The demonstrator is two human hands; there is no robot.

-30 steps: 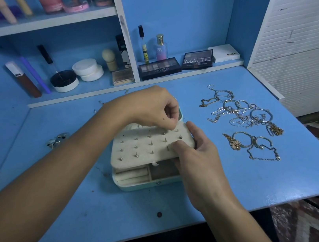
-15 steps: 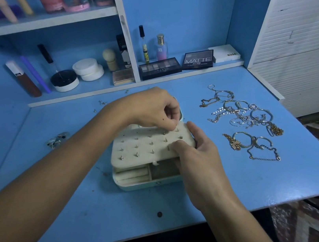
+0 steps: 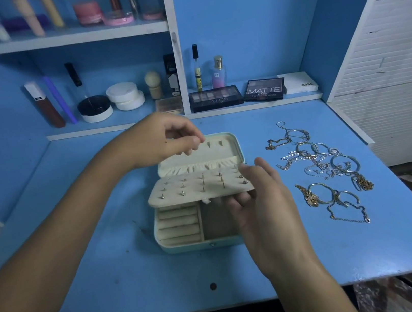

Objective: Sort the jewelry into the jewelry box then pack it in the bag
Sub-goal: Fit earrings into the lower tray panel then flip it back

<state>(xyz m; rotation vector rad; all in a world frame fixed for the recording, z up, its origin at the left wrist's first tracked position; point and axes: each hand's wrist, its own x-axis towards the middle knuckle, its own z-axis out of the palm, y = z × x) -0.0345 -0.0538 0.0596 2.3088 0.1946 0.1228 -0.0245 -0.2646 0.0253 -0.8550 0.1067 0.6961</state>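
Jewelry box (image 3: pixel 184 235): pale green, lid open, mid-desk; cream earring panel (image 3: pixel 199 187) studded with small earrings lies raised across its middle, ring rolls and an open compartment showing below.
Left hand (image 3: pixel 162 138): hovers above the lid, fingers curled, thumb and fingertips close together; whether anything is pinched, cannot tell.
Right hand (image 3: pixel 262 200): over the box's right side, fingers relaxed and spread, fingertips under the panel's right edge; grips nothing firmly.
Loose jewelry (image 3: pixel 327 172): gold and silver chains and bangles spread to the right of the box, apart from it.
Back shelf: eyeshadow palettes (image 3: pixel 215 98), white jars (image 3: pixel 125 95), bottles.
Desk (image 3: pixel 110 277): blue, scuffed; blue walls, white slatted panel (image 3: pixel 395 74) at right.
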